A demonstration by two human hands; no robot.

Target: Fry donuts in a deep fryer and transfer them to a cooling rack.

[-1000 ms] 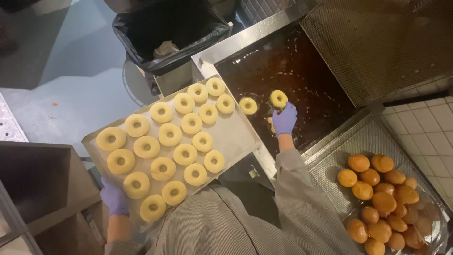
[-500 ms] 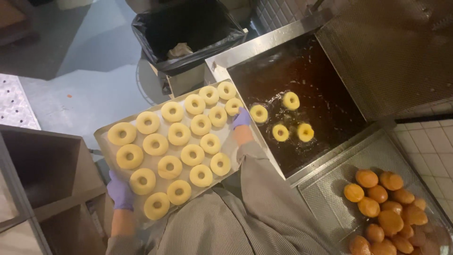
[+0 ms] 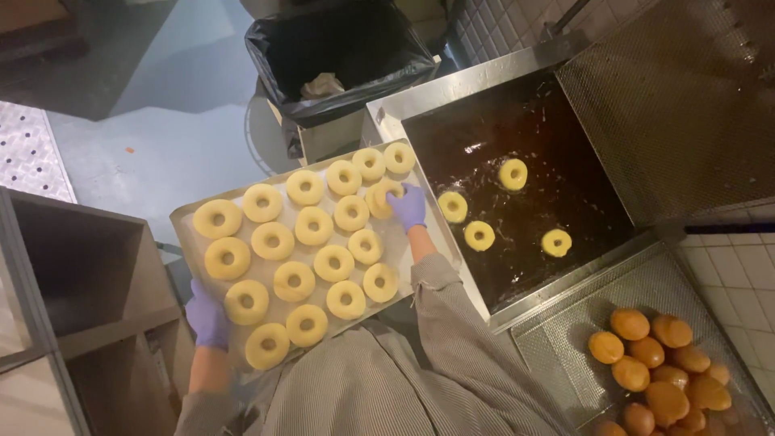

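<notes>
In the head view, the left hand (image 3: 207, 316), in a purple glove, grips the lower left edge of the tray (image 3: 187, 234) with fingers curled around it, holding the rows of raw dough rings at frame centre. The right hand (image 3: 408, 206), also gloved, closes its fingers on one pale dough ring (image 3: 381, 198) at the tray's upper right corner. Just right of it, four rings float in the dark fryer oil (image 3: 557, 173), and fried doughnuts (image 3: 658, 371) lie on the mesh rack at lower right.

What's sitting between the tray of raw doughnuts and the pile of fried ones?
The fryer vat of dark oil, with four raw rings floating, lies between tray and fried doughnuts; head view.
</notes>
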